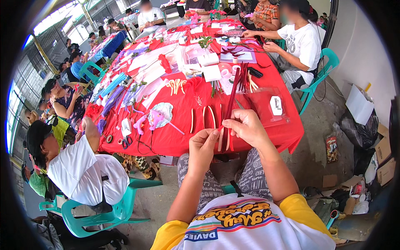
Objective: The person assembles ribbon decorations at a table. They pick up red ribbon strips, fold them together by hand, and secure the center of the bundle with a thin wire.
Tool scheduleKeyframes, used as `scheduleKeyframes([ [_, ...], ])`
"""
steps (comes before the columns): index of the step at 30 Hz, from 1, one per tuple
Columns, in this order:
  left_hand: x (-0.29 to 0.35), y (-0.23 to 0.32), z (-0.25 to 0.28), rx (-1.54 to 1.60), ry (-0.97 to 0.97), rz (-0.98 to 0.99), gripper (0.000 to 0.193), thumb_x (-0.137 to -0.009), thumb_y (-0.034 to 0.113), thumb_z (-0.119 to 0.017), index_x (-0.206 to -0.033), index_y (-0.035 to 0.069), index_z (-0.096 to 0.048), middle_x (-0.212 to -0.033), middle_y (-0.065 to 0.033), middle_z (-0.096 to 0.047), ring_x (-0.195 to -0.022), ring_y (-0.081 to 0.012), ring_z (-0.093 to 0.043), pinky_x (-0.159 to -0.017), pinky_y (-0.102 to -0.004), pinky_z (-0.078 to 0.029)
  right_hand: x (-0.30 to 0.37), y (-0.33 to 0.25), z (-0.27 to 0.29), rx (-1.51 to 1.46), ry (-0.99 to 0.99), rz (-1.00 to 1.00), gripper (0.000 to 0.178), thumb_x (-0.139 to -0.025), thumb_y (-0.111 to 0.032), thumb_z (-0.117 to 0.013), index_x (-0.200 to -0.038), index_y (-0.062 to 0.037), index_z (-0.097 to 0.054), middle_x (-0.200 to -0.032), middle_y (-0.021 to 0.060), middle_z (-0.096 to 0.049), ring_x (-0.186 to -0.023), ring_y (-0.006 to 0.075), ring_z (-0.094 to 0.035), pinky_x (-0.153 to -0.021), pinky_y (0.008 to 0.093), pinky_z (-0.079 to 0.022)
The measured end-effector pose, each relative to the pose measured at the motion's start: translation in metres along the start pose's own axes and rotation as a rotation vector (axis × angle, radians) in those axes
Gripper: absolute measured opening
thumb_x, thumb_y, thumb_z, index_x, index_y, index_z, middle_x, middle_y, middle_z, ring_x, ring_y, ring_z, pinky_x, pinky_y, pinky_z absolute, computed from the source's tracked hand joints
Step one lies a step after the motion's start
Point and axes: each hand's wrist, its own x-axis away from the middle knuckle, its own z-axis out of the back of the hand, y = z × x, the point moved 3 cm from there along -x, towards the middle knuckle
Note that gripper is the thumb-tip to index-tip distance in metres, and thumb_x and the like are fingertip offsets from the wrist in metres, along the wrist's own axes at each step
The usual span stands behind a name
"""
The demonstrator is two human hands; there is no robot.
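My left hand [201, 148] and my right hand [248, 128] are close together over the table's near edge, both closed in a pinch. Dark red pipe cleaners [233, 93] rise from my right fingertips toward the far side. What my left fingertips pinch is too small to make out. Just below the fingers show cream strips [227, 141]; whether they are held or lie on the cloth I cannot tell. Left of them on the cloth are a bent cream pipe cleaner [209, 116] and a straight one [192, 121]. More dark red pieces [251, 102] lie beyond my right hand.
A red-covered table [175, 139] carries pink glue guns [156, 119], scissors [127, 142], tape rolls [109, 138], purple pipe cleaners [111, 101] and a white box [276, 105]. People sit around it on green chairs [318, 83]. Boxes and black bags [358, 131] crowd the right floor.
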Motion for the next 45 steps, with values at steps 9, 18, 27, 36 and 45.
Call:
scheduleKeyframes([
  [9,0.002,-0.007,0.002,0.239,0.026,0.219,0.018,-0.086,0.009,-0.066,-0.096,-0.006,-0.067,-0.074,-0.0009,-0.063,-0.062,-0.005,-0.049,-0.059,-0.0198,-0.04,0.001,0.002,-0.003,-0.015,0.062,0.088,0.022,-0.084,-0.012,-0.066,-0.069,-0.001,-0.054,-0.059,0.0011,-0.054,-0.051,0.0057,-0.051,-0.046,0.024,-0.039],
  [18,0.005,-0.006,-0.001,-0.066,0.017,0.097,0.015,-0.087,0.01,-0.065,-0.089,-0.005,-0.069,-0.072,-0.0021,-0.065,-0.063,-0.006,-0.055,-0.062,-0.0205,-0.043,-0.004,0.004,-0.004,-0.008,0.144,0.178,0.024,-0.083,-0.011,-0.067,-0.066,-0.001,-0.053,-0.055,0.0019,-0.052,-0.049,0.0062,-0.05,-0.044,0.0254,-0.037],
  [27,0.004,-0.009,0.002,-0.124,-0.113,0.147,0.015,-0.088,0.01,-0.063,-0.086,-0.003,-0.068,-0.069,-0.0009,-0.062,-0.06,-0.0061,-0.052,-0.06,-0.0207,-0.042,0.001,0.004,-0.006,0.084,0.142,0.16,0.023,-0.082,-0.01,-0.068,-0.067,-0.0006,-0.053,-0.054,0.0043,-0.054,-0.049,0.0064,-0.051,-0.044,0.0257,-0.039],
  [36,0.005,-0.009,0.002,0.119,-0.214,0.357,0.015,-0.086,0.009,-0.064,-0.091,-0.005,-0.067,-0.081,-0.0111,-0.068,-0.077,-0.0169,-0.066,-0.071,-0.0285,-0.054,0.004,0.004,-0.009,-0.011,0.051,0.056,0.024,-0.085,-0.013,-0.067,-0.067,-0.0043,-0.052,-0.056,-0.0017,-0.051,-0.048,0.0032,-0.047,-0.042,0.0205,-0.035],
  [45,0.005,-0.007,-0.003,0.15,-0.24,0.416,0.016,-0.09,0.008,-0.059,-0.097,-0.005,-0.064,-0.086,-0.0137,-0.067,-0.079,-0.022,-0.066,-0.075,-0.0367,-0.057,0.002,0.003,-0.007,0.062,0.042,0.153,0.023,-0.084,-0.013,-0.067,-0.069,-0.003,-0.053,-0.059,-0.0024,-0.051,-0.051,0.003,-0.048,-0.043,0.0206,-0.036],
])
